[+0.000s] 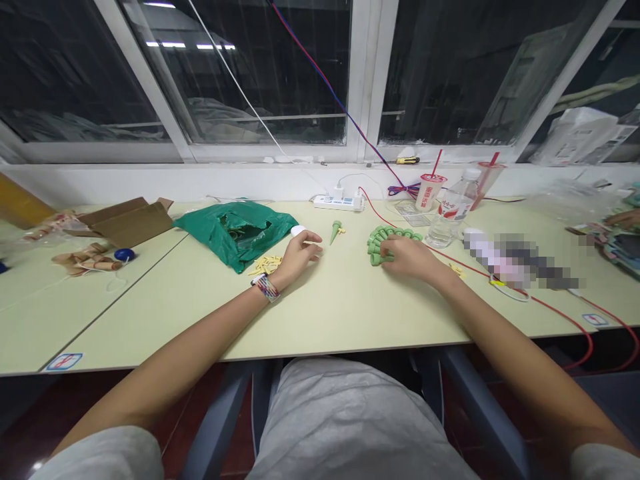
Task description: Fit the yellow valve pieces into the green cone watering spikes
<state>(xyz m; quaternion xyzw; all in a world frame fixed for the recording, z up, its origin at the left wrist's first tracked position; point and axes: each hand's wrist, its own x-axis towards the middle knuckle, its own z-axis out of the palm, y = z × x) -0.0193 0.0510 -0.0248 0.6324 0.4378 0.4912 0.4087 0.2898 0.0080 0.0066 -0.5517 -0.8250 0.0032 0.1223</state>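
My right hand (407,257) is at the near side of a bunch of green plastic watering spikes (395,235), its fingers closed on one at the edge. Their round cap ends face towards me. My left hand (299,257) is held over the table with fingers apart and nothing in it. A white round object (298,230) shows just behind that hand, partly hidden. Between the two hands, farther back, a single green spike (335,231) lies with a small yellow part (342,231) beside it. Several small yellow parts (266,265) are heaped by my left wrist.
A torn green plastic bag (205,230) lies left, beyond it a cardboard box (127,223) and wooden pieces with a blue ball (125,255). At the back are a power strip (350,203), a paper cup (430,192) and a water bottle (453,210). A red cable (470,268) runs right.
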